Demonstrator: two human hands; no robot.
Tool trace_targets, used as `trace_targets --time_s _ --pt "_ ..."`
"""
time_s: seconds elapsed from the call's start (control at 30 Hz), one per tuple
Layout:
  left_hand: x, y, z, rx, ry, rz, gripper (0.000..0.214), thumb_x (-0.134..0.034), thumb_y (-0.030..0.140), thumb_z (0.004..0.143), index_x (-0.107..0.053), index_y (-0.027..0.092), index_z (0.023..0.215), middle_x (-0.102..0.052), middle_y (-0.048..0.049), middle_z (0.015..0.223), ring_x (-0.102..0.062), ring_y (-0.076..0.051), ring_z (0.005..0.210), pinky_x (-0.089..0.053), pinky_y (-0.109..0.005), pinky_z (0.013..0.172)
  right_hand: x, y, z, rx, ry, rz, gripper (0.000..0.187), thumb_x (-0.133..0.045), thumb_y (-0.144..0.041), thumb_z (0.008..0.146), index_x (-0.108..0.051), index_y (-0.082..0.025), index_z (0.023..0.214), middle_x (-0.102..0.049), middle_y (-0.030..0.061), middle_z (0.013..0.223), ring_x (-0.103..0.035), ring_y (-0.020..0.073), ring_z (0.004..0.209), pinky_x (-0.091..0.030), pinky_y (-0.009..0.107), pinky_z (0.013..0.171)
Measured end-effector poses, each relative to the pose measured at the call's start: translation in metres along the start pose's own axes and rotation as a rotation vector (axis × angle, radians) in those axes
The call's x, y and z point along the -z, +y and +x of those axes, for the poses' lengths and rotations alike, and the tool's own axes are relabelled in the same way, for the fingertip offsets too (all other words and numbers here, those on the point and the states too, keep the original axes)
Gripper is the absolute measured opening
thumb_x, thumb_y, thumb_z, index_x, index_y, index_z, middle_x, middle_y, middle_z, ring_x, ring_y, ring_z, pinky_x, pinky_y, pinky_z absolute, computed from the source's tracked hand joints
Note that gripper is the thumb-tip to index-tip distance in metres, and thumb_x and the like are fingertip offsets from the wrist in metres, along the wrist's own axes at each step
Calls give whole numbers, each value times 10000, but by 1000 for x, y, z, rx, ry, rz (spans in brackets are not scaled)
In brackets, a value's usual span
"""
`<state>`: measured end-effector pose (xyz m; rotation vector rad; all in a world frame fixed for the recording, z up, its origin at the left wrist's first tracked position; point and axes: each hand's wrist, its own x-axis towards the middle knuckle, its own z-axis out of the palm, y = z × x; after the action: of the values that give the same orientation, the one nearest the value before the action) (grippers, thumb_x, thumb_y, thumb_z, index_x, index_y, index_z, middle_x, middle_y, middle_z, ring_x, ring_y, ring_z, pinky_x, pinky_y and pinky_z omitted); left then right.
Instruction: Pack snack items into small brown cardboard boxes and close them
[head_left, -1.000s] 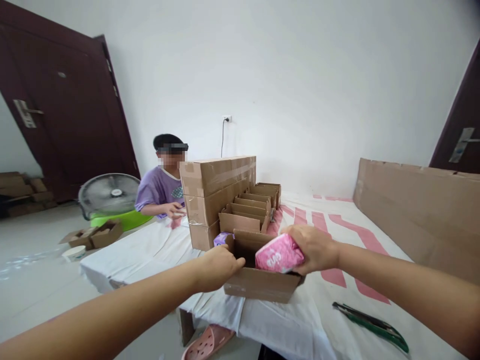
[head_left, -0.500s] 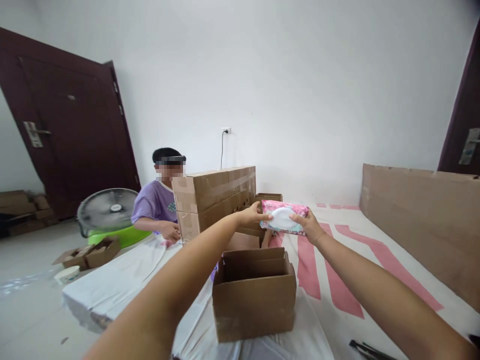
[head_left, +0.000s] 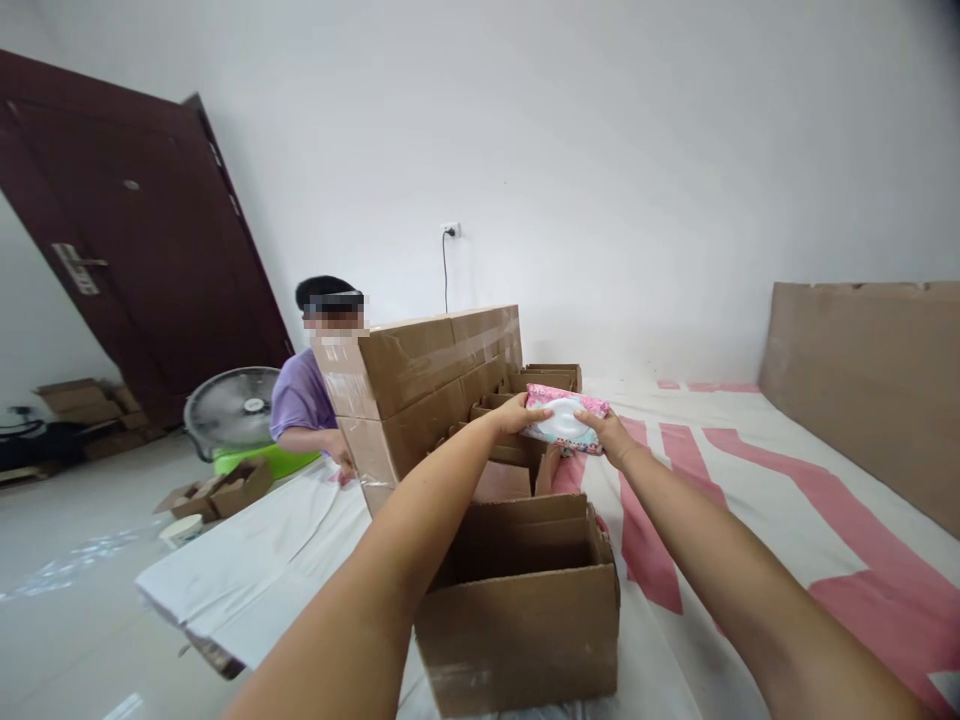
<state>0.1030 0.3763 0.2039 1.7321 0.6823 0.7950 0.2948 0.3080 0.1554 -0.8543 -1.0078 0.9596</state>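
A pink pack of wet wipes (head_left: 564, 421) with a white oval lid is held up between my two hands. My left hand (head_left: 517, 414) grips its left end, thumb across the front. At the other end, my right hand (head_left: 611, 436) is closed on it the same way. Below and nearer to me stands an open cardboard box (head_left: 521, 640), its flaps raised. Its bottom is hidden from view. Behind the pack, more open boxes (head_left: 547, 377) form a row.
Taped cartons (head_left: 420, 370) are stacked left of the row. Beyond them a person (head_left: 304, 405) in purple sits by the table (head_left: 262, 570). A fan (head_left: 240, 405) stands on the floor at left. A large cardboard panel (head_left: 862, 380) rises at right.
My view has shifted, so the near box appears larger and lower. The wipes pack stays in both hands, tilted slightly more. The person leans further behind the carton stack.
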Motion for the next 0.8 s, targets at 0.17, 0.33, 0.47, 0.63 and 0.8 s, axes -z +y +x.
trace_targets --time_s 0.17,0.33,0.47,0.63,0.8 --pt "-1 0 -7 6 28 46 692 -896 486 487 -640 121 1016 -712 -151 1038 -674 -263 909 -514 -404 860 -4 6 -3 -19 -20 5 558 -887 -435 481 -689 -152 920 -773 75 820 -721 256 767 -572 366 723" --pt "-8 21 -21 -15 78 124 671 -903 451 486 -627 128 1006 -712 -139 1012 -673 -276 911 -518 -412 846 -9 -16 -23 -3 -107 15 541 -912 -341 458 -717 -146 924 -778 82 866 -728 271 794 -585 374 726" --pt "-24 50 -43 -45 141 201 723 -879 439 549 -575 135 1130 -673 -160 1127 -639 -299 1022 -497 -433 899 -11 -49 -51 15 -91 56 494 -902 -335 491 -719 -154 913 -780 66 847 -731 270 798 -591 386 754" --pt "-54 95 -110 -105 156 307 788 -821 402 653 -459 155 1308 -535 -200 1353 -530 -343 1222 -452 -479 984 18 -85 -107 25 -2 122 433 -849 -366 582 -716 -180 951 -772 57 933 -713 288 925 -576 429 853" --pt "-62 104 -229 -564 301 767 400 -607 347 860 -504 220 1225 -537 -116 1320 -442 -269 1303 -334 -480 1104 101 -81 -196 -103 220 163 363 -759 -466 670 -739 -238 951 -761 79 958 -713 284 883 -584 424 799"
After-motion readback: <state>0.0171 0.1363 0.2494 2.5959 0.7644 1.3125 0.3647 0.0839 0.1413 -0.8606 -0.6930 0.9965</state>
